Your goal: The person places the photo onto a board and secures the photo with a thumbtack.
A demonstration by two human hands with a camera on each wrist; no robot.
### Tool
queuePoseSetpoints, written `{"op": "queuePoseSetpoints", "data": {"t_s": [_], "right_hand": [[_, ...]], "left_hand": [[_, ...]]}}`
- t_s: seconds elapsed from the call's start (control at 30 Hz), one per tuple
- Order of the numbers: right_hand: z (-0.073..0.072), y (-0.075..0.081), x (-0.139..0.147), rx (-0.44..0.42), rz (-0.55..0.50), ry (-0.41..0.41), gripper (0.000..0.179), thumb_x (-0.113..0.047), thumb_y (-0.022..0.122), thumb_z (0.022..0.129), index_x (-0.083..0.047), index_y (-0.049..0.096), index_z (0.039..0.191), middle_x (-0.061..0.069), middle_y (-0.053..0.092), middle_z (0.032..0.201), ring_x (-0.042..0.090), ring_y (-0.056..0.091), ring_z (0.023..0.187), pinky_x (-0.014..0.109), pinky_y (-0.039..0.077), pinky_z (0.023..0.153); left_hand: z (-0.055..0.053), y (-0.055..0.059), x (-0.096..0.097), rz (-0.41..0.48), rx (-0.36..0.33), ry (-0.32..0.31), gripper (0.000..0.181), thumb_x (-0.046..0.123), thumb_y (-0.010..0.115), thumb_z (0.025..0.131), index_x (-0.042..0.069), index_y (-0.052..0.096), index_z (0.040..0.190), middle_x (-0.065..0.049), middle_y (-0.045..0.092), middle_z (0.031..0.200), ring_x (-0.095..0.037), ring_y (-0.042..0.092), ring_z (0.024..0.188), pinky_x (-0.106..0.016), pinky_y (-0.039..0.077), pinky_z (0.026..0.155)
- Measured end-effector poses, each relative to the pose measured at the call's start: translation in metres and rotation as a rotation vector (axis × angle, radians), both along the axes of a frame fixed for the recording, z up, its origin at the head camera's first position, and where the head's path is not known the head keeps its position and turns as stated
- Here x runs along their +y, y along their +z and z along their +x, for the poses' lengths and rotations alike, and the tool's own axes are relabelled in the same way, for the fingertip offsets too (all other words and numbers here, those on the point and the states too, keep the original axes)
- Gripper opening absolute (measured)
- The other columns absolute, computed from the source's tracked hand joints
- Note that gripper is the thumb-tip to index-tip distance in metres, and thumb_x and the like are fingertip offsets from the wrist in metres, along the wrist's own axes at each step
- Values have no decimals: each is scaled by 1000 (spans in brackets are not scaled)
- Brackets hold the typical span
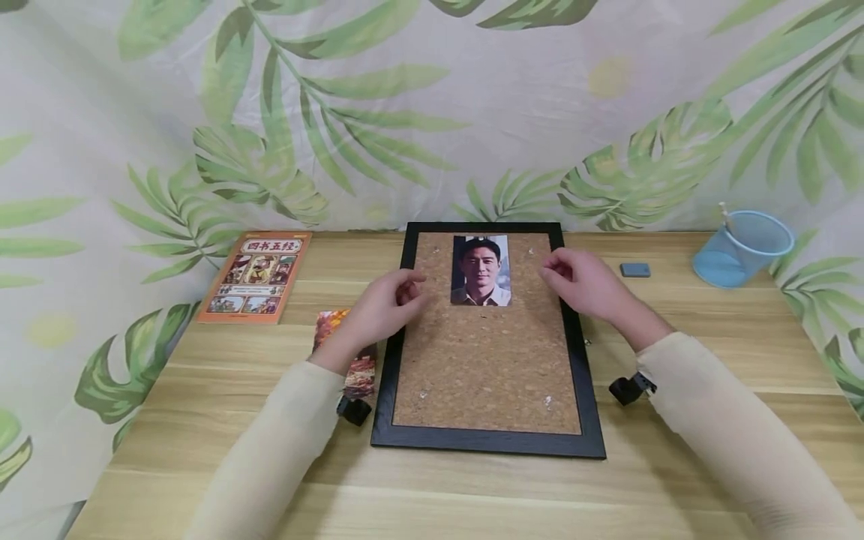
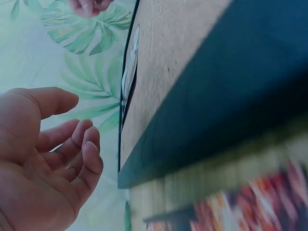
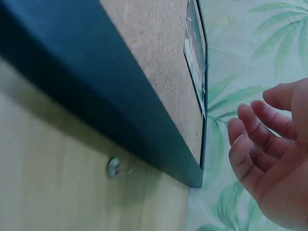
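A cork board (image 1: 486, 360) in a black frame lies on the table. Near its top edge is a portrait photo (image 1: 481, 271), with a small pale spot at the photo's top. My left hand (image 1: 388, 307) hovers over the board's left side, fingers loosely bent. In the left wrist view, nothing shows between that hand's thumb and fingers (image 2: 79, 144). Above the upper right of the frame is my right hand (image 1: 586, 283), also loosely curled, and the right wrist view shows it holding nothing. Small clear pins (image 1: 547, 402) sit near the board's corners.
Left of the board lies a picture with red and orange colours (image 1: 363, 371), partly under my left forearm. An orange book (image 1: 253, 277) is farther left. To the right are a loose clear pin (image 3: 113, 167), a small blue block (image 1: 635, 270) and a blue mesh cup (image 1: 725, 259).
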State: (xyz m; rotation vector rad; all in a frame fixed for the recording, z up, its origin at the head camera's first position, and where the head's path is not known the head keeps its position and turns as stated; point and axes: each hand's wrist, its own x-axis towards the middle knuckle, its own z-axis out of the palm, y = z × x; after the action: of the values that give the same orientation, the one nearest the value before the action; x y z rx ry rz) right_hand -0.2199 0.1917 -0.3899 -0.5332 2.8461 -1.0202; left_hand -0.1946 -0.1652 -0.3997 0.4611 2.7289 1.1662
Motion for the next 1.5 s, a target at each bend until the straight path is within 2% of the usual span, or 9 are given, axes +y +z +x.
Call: {"op": "queuePoseSetpoints", "data": {"t_s": [0.17, 0.37, 0.47, 0.6, 0.73, 0.83, 1.0, 1.2, 1.5], "right_hand": [[20, 1, 18, 8, 9, 12, 22, -17, 60, 110, 1, 73, 115, 15, 73, 102, 25, 63, 90, 39, 50, 82], [44, -2, 42, 5, 25, -5, 21, -19, 64, 109, -1, 73, 115, 11, 74, 99, 19, 63, 87, 31, 50, 75], [54, -8, 51, 0, 32, -21, 18, -16, 68, 106, 0, 73, 113, 9, 74, 97, 17, 62, 86, 28, 51, 74], [64, -18, 58, -11, 52, -30, 13, -12, 71, 104, -1, 74, 109, 7, 74, 93, 14, 62, 84, 26, 51, 73], [70, -27, 61, -17, 67, -16, 10, -10, 74, 101, -1, 74, 105, 6, 74, 91, 13, 63, 83, 26, 52, 71], [74, -31, 62, -28, 96, -15, 10, -11, 75, 100, -2, 75, 103, 6, 74, 90, 14, 63, 82, 27, 52, 70], [76, -36, 63, -37, 122, -25, 12, -13, 76, 100, -2, 76, 103, 6, 73, 90, 14, 62, 81, 29, 50, 70], [75, -39, 61, -2, 150, -26, 10, -13, 76, 99, -4, 76, 102, 3, 73, 88, 13, 62, 80, 32, 51, 72], [75, -42, 58, 20, 184, -22, 6, -11, 76, 99, -6, 77, 97, 2, 73, 85, 12, 62, 77, 34, 52, 71]], "left_hand": [[19, 1, -19, -12, -21, 12, 42, 18, 65, 108, -2, 62, 145, -10, 68, 105, -22, 61, 90, -35, 51, 76], [38, 1, -42, -77, 14, 44, 41, 18, 63, 109, -3, 62, 143, -9, 69, 101, -19, 60, 85, -36, 49, 77], [44, 1, -56, -128, 17, 76, 41, 18, 61, 109, -4, 62, 143, -9, 69, 101, -19, 62, 86, -36, 50, 78], [52, 1, -73, -209, -23, 131, 46, 23, 61, 109, -4, 59, 146, -11, 71, 105, -19, 65, 83, -36, 52, 74], [59, 1, -88, -296, -54, 205, 54, 29, 65, 108, -6, 56, 147, -19, 72, 113, -25, 69, 86, -44, 58, 77], [63, 0, -96, -338, -66, 246, 58, 33, 69, 105, -9, 57, 142, -24, 71, 118, -31, 71, 95, -51, 59, 85], [66, -3, -104, -400, -108, 277, 69, 41, 76, 100, -12, 55, 138, -30, 63, 126, -39, 67, 101, -56, 58, 91], [63, -10, -104, -500, -156, 270, 98, 53, 76, 98, -23, 41, 148, -47, 44, 144, -61, 61, 119, -67, 53, 104], [63, -12, -104, -525, -156, 291, 93, 50, 77, 98, -22, 43, 146, -46, 46, 141, -60, 60, 118, -67, 52, 103]]}}
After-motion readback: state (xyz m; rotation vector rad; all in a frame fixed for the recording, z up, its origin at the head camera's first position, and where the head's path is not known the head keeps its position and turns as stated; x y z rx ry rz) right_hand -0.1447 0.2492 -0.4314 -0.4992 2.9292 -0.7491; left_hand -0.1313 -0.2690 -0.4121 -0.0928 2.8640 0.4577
